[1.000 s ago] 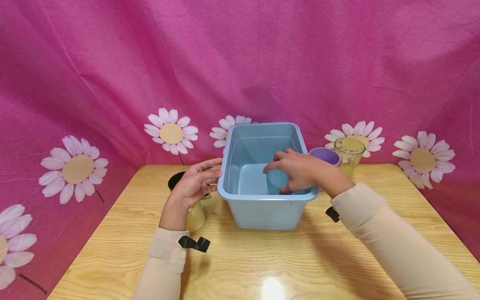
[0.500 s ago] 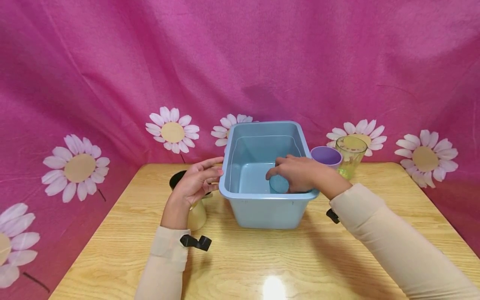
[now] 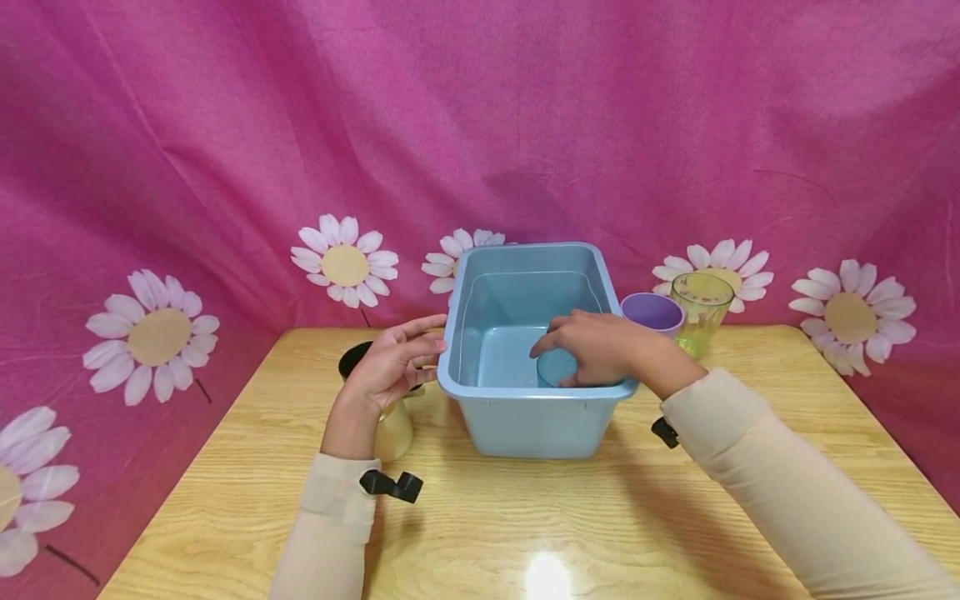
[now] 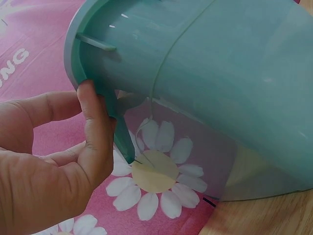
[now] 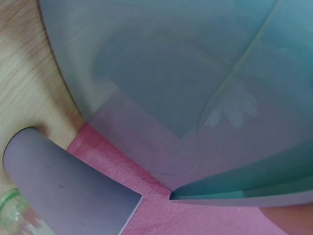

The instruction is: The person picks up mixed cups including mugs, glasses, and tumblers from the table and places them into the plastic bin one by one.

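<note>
A blue plastic basin [image 3: 534, 425] stands on the table. My right hand [image 3: 596, 346] reaches down into its near right corner, where the thumb and fingers grip a light-blue cup [image 3: 557, 368]; part of that cup is hidden by the hand. On the opposite side my left hand [image 3: 393, 362] holds the basin's left rim by the fingertips. In the left wrist view the fingers [image 4: 93, 112] lie against the green-looking lip, one fingertip showing behind it. The right wrist view looks at the basin's outer wall [image 5: 142, 88], with the cup out of sight.
Behind my left wrist stands a cream mug [image 3: 394, 432] with a black inside. A purple cup [image 3: 652, 313] and a clear yellow-green tumbler [image 3: 703, 312] stand right of the basin. A pink flowered cloth [image 3: 480, 125] hangs behind the wooden table [image 3: 480, 533].
My right hand has tilted the light-blue cup inside the basin, then moved it only slightly. The left hand keeps its place at the rim.
</note>
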Tool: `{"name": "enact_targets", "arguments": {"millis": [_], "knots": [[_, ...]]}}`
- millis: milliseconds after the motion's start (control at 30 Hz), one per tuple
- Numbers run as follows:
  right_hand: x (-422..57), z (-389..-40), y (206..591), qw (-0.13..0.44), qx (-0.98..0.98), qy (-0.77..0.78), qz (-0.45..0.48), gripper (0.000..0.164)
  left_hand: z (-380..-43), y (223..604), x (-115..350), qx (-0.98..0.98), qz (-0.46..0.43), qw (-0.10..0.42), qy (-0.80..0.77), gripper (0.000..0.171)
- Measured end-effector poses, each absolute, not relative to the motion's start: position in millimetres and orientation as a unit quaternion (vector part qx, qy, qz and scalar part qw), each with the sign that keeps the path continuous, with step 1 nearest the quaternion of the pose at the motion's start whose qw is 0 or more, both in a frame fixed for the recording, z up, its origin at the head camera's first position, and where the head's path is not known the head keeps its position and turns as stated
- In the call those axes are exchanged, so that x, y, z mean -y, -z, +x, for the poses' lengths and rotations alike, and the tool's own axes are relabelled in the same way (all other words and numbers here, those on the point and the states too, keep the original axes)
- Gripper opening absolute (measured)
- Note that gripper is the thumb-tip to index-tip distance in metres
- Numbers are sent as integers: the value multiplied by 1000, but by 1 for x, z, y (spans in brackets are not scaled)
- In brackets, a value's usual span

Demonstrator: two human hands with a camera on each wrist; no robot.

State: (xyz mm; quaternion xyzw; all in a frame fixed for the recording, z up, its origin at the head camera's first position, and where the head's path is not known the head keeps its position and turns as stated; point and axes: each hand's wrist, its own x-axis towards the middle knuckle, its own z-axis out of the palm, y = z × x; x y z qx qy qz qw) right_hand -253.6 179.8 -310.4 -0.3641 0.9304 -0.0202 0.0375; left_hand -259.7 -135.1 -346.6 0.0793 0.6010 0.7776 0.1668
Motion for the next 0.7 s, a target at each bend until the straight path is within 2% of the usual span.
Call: {"name": "enact_targets", "arguments": {"millis": [267,700], "knots": [[-184,-255,302,-9,-927,35,-374,51,-261,347,135,-600,87,164,-778,51],[-211,-254,283,-91,-927,96,-352,40,-260,346,135,-603,87,165,-775,51]]}}
